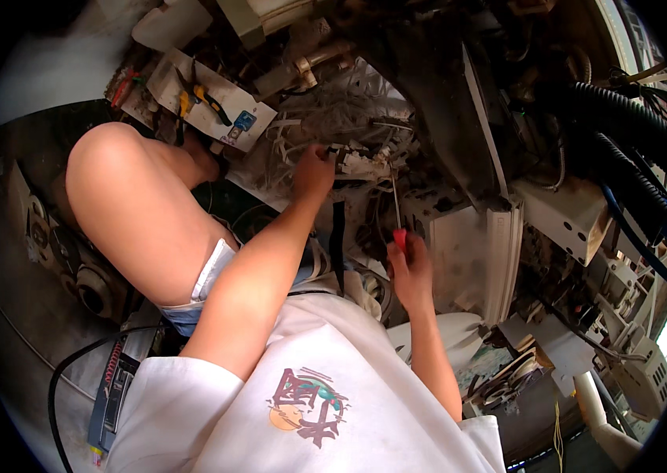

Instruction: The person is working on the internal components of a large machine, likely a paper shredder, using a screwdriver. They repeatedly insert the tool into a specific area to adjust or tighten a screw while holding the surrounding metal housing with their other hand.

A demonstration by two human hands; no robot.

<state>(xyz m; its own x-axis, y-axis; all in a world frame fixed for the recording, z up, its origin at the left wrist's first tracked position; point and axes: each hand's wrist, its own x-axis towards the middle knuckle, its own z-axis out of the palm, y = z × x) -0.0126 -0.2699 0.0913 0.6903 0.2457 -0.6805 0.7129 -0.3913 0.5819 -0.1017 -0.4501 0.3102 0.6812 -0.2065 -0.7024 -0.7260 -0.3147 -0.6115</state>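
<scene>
My right hand point(412, 272) is wrapped round the red handle of a screwdriver point(398, 213), whose long metal shaft points away from me. Its tip reaches a cluttered white and metal mechanism point(369, 164) inside the machine. At the left end of that mechanism, my left hand point(315, 171) is closed with its fingers curled against it. What those fingers grip is too dark and small to make out. A black strap point(338, 236) hangs below, between my two arms.
Yellow-and-black pliers point(211, 104) and a small blue item point(244, 120) lie on a white board point(258, 134) at the upper left. Pale tangled strips point(294, 126) lie behind my left hand. A dark slanted panel point(444, 102) and ribbed black hoses point(625, 106) stand to the right.
</scene>
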